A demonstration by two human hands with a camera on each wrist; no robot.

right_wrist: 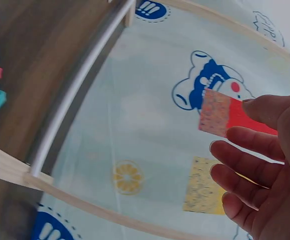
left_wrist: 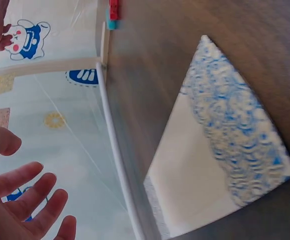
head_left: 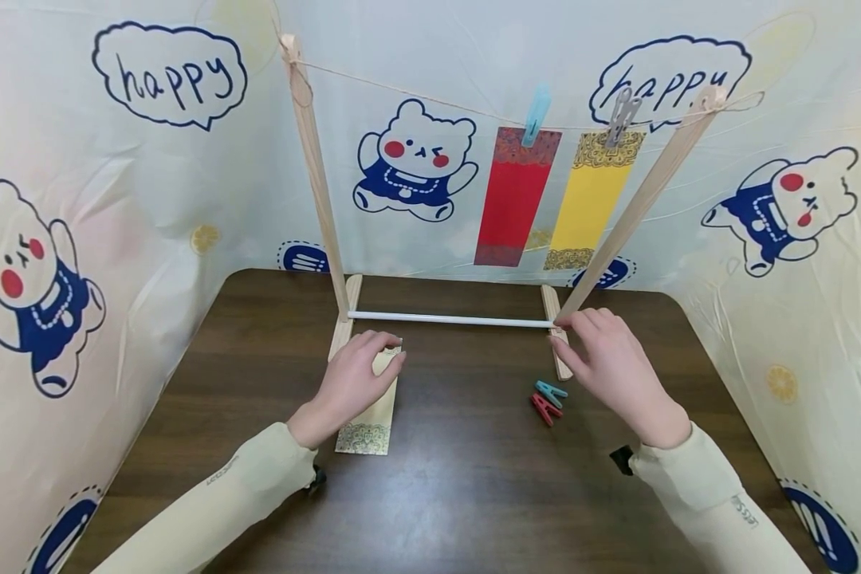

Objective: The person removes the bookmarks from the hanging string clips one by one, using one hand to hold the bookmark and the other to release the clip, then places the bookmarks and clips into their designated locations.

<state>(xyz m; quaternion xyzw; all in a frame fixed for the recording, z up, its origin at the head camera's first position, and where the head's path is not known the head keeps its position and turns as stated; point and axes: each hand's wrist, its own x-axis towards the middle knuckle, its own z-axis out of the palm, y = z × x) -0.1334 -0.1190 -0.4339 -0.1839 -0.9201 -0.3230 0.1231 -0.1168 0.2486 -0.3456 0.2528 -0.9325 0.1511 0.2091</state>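
Note:
My left hand (head_left: 355,379) hovers over a cream card (head_left: 369,418) with patterned ends that lies on the table. Its fingers are loosely bent and hold nothing; in the left wrist view the card (left_wrist: 184,165) is apart from them. My right hand (head_left: 620,371) is by the foot of the rack's right post (head_left: 634,207), also with nothing in its relaxed fingers. A blue clothespin (head_left: 551,394) and a red clothespin (head_left: 546,409) lie left of it. From the string (head_left: 416,97) hang a red card (head_left: 516,203) under a light blue clothespin (head_left: 536,115) and a yellow card (head_left: 594,207) under a grey clothespin (head_left: 623,118).
The rack's left post (head_left: 314,175) stands beyond my left hand. A white rod (head_left: 448,320) joins the two wooden feet low over the brown table (head_left: 466,494). Behind and on both sides hangs a printed cloth (head_left: 151,183) with bears and lettering.

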